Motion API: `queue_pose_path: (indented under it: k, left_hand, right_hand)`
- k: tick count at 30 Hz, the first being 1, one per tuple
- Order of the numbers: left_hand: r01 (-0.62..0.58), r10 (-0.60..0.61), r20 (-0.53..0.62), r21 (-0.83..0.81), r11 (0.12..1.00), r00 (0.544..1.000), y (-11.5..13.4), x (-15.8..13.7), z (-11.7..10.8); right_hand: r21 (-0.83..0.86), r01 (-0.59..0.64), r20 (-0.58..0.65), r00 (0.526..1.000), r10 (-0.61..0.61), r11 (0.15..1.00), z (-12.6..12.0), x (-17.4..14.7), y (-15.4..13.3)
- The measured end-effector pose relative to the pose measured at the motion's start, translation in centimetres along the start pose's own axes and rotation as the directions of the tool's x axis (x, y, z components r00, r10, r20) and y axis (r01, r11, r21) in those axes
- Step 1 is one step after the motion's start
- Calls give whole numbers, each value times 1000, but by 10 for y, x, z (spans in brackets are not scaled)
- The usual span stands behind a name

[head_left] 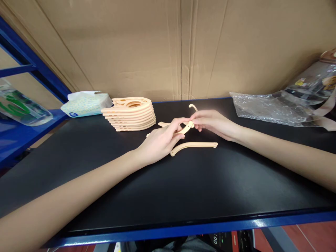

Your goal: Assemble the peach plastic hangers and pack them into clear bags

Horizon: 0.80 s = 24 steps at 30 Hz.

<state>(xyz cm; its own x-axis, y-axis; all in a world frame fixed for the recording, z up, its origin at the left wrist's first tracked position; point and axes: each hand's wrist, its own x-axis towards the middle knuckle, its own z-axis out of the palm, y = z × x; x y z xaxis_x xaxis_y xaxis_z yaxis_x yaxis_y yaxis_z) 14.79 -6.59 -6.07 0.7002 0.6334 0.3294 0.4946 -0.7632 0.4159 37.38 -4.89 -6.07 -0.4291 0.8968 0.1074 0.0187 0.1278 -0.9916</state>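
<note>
My left hand [164,140] is closed around a cream plastic hanger arm [187,128], whose end shows past the fingertips. Close beside it, my right hand [207,122] pinches a cream hanger hook [193,106] at its base, and the curved tip sticks up above the fingers. The two pieces meet between my hands, where the fingers partly hide the joint. Just in front lies a loose curved hanger arm [194,145] on the black tabletop. Another cream piece [163,124] shows behind my left hand, mostly covered.
A stack of cream folding-hanger pieces [131,115] stands left of my hands. Beyond it is a tissue pack [86,103]. At the right lies a clear plastic bag [270,108]. Cardboard [131,45] backs the black table [183,189], and a blue frame [34,66] rises at left.
</note>
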Motion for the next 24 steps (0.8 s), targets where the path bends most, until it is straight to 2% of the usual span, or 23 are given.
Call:
queue_pose_path:
  k: [11,24]
  left_hand:
    - [0,-1,29,36,999,1000,1,-1,-2]
    - [-5,5,-1,164,986,1000,1,0,-2]
  right_hand:
    - [-79,-7,71,997,13,997,-4,1,-2]
    - [-119,22,67,998,-14,993,-6,2,5]
